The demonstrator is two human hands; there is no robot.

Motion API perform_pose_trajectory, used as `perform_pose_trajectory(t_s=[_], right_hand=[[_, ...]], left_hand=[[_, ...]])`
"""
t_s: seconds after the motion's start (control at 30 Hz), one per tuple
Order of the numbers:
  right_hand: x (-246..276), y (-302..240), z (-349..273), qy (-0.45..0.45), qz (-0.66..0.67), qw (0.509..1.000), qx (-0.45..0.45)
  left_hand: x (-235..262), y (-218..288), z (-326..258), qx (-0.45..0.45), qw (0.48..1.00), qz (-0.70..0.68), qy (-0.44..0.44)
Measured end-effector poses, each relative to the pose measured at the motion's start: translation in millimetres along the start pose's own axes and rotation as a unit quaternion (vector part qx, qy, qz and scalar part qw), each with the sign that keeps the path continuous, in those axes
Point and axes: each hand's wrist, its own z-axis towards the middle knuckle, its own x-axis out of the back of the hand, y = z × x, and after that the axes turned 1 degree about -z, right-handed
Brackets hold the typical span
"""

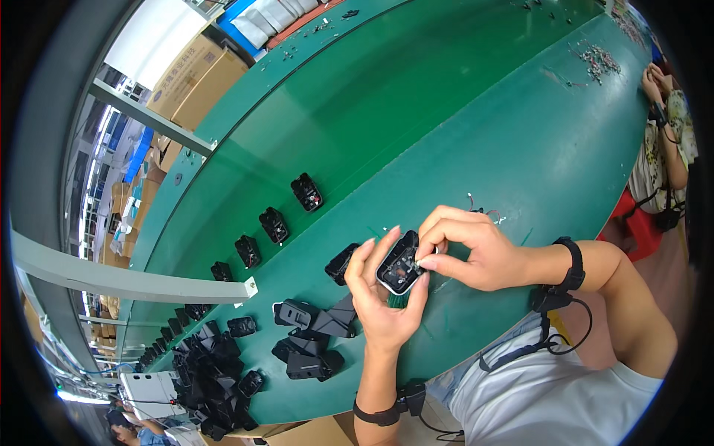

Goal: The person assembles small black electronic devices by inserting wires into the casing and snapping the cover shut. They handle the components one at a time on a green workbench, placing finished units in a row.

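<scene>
Our left hand (pixel 373 297) is wrapped around a black, open-topped plastic casing (pixel 399 263), held above the glossy green bench (pixel 535 149) toward its near edge. Our right hand's (pixel 476 256) thumb and forefinger nearly meet inside the casing's right rim; we cannot tell what they pinch. We seem to be fitting a small inner part, which calls for a steady casing. Brown cardboard boxes (pixel 182 74) stand past the far-left edge, a black plastic heap (pixel 212 372) covers the near-left corner, and a co-worker's hands (pixel 654 82) show beyond the right edge.

Beyond the right fingers (pixel 455 229), tabletop (pixel 558 145) offers passage; black housings (pixel 208 368) (heaped) block left.
</scene>
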Motion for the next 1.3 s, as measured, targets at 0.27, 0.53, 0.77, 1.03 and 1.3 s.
perform_pose_trajectory(t_s=[0.27, 0.53, 0.77, 1.03, 1.3], right_hand=[[23, 8, 10, -0.014, -0.015, 0.999, 0.050], [13, 8, 4, -0.081, 0.040, 0.993, 0.072], [25, 2, 12, -0.051, 0.027, 0.997, 0.052], [14, -8, 4, -0.033, -0.121, 0.988, 0.095], [7, -1, -1, -0.014, -0.202, 0.970, 0.134]], left_hand=[[8, 13, 4, 0.189, 0.938, -0.279, -0.081], [18, 5, 5, 0.173, 0.954, -0.166, -0.180], [26, 13, 3, 0.194, 0.931, -0.254, -0.176], [7, -3, -5, 0.021, 0.994, 0.101, -0.026], [1, -2, 2, -0.082, 0.978, 0.188, -0.026]])
